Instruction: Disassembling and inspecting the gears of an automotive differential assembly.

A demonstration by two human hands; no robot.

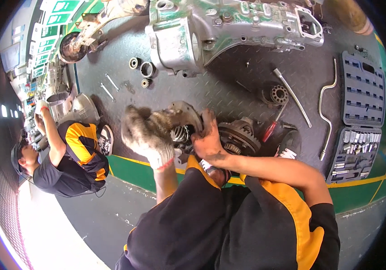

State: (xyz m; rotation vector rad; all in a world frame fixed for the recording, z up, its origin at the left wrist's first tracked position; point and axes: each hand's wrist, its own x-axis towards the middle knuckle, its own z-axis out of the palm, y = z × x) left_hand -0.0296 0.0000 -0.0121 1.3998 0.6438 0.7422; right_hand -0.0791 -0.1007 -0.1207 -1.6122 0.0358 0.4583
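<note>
Black-and-orange shirt, grimy glove on left hand [145,132]

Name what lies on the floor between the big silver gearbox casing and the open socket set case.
In the head view, between the gearbox casing and the socket set case: a long socket wrench and a bent speed brace.

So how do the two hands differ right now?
The left hand wears a dirty knit glove; the right hand is bare and smeared with grease. The left hand rests on the outside of the metal housing, while the right hand's fingers reach up into the gap between the housing and the ring gear. Both work on the same greasy gear assembly on the checker-plate floor.
</note>
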